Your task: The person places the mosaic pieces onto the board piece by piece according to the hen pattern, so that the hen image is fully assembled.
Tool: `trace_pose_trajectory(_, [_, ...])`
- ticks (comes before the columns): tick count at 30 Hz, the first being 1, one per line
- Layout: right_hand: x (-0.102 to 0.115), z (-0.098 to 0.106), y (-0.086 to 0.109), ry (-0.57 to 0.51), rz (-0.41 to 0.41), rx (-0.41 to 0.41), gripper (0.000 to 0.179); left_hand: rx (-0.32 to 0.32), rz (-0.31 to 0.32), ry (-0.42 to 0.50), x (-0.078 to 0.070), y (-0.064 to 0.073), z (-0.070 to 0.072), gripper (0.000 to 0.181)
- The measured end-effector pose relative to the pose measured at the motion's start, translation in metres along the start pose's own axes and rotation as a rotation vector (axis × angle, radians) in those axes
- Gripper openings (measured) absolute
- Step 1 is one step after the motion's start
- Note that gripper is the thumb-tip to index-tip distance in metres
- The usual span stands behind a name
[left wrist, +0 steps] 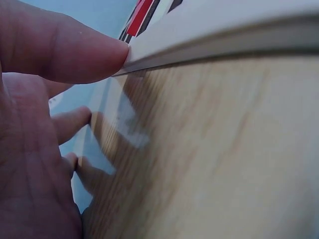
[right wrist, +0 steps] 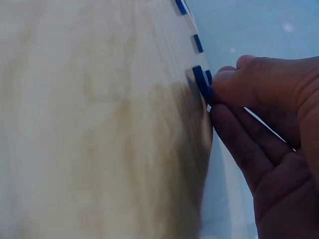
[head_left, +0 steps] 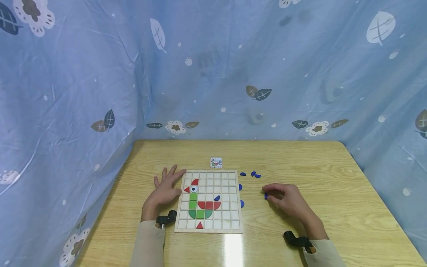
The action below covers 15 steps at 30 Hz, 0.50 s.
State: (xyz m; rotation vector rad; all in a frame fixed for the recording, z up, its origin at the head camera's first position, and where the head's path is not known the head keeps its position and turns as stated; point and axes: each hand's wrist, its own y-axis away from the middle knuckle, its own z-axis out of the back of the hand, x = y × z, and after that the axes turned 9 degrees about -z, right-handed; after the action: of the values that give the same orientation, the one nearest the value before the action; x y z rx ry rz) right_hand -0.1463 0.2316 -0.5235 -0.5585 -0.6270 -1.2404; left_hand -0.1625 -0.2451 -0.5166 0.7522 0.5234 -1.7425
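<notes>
A white gridded puzzle board (head_left: pixel 227 218) carries red, green and blue pieces laid out in a bird shape, with a round eye piece (head_left: pixel 194 189). Along its left edge rests my left hand (head_left: pixel 165 191), fingers spread; in the left wrist view the thumb (left wrist: pixel 94 55) touches the board's rim. To the right of the board, my right hand (head_left: pixel 288 200) pinches a small blue piece (head_left: pixel 266 196) between thumb and fingers, low over the table. The right wrist view has that blue piece (right wrist: pixel 201 82) at the thumb tip.
Several blue half-round pieces (head_left: pixel 242 174) lie on the wooden table (head_left: pixel 300 159) by the board's right side, two right at its edge. A small pattern card (head_left: pixel 216 162) lies behind the board. Blue patterned cloth (head_left: pixel 213 74) hangs behind and at both sides.
</notes>
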Motion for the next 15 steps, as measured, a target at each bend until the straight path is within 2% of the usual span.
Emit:
trace_pose_trajectory(6, [-0.0030, 0.0012, 0.0105, -0.022, -0.005, -0.016, 0.032, 0.006, -0.005, 0.005, -0.0005, 0.0001, 0.0013, 0.087])
trace_pose_trajectory(15, [-0.0022, -0.0038, 0.0108, 0.014, 0.044, -0.030, 0.038, -0.003, -0.003, -0.002, 0.0006, -0.0004, 0.0001, 0.086])
